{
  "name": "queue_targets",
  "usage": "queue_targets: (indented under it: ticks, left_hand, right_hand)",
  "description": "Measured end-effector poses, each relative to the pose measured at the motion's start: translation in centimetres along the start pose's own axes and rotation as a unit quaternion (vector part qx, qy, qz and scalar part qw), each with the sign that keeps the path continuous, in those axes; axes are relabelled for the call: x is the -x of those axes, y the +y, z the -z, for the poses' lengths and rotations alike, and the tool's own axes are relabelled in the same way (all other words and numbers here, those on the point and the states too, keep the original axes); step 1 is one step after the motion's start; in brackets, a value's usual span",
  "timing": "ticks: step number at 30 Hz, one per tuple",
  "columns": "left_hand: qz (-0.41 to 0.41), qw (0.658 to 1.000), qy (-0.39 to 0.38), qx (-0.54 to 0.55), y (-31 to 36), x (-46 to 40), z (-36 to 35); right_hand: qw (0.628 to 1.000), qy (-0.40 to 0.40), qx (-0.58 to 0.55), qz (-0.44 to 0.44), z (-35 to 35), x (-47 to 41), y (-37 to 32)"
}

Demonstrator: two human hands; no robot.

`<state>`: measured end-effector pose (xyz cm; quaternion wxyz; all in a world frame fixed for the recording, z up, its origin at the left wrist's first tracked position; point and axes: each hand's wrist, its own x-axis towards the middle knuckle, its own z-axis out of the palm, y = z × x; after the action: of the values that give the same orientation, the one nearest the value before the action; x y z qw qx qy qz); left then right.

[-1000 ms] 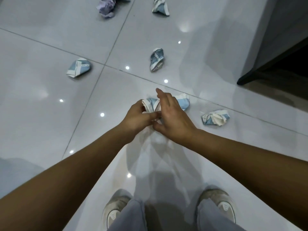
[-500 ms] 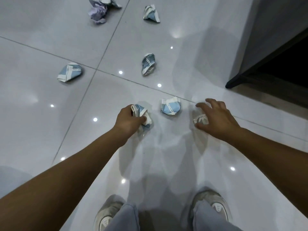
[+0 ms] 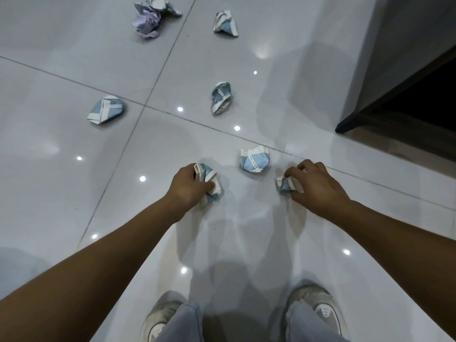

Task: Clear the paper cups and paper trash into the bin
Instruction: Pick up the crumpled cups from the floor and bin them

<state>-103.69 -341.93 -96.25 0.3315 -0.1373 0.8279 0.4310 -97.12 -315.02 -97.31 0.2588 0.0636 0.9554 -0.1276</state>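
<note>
Crushed blue-and-white paper cups lie scattered on a glossy tiled floor. My left hand grips one crushed cup low over the floor. My right hand curls its fingers round another crushed cup. Between the two hands, a little farther off, sits a third crushed cup. More cups lie beyond: one in the middle, one at the left, one at the top. A crumpled lilac paper ball lies at the top left with a cup against it. No bin is in view.
A dark furniture base with a pale wall or panel above it stands at the right. My two shoes and grey trouser legs are at the bottom of the view, close behind the hands.
My right hand has closed round the cup at the right, which it was only reaching over before. My left hand keeps its grip on its cup.
</note>
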Motion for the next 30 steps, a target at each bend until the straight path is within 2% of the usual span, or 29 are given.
queue_targets:
  ticks: [6, 12, 22, 26, 30]
  left_hand:
    - [-0.045, 0.996, -0.017, -0.079, 1.6, -0.8, 1.7]
    - [-0.092, 0.988, -0.014, -0.126, 9.5, 2.9, 5.7]
    - [-0.107, 0.983, -0.023, -0.145, 29.1, 24.9, 14.2]
    - [-0.114, 0.985, -0.024, -0.13, 37.8, 36.5, 17.0]
    - [-0.156, 0.976, -0.052, -0.143, 44.2, 46.1, 17.9]
  right_hand:
    - [0.996, 0.075, -0.048, -0.008, 2.8, -0.4, 0.2]
    - [0.99, 0.108, -0.095, 0.011, 10.3, 0.6, -3.9]
    - [0.983, 0.099, -0.143, 0.061, 34.5, 19.5, -13.2]
    - [0.982, 0.117, -0.144, 0.02, 44.9, 30.0, -14.5]
    - [0.976, 0.137, -0.162, -0.039, 52.0, 39.6, -14.8]
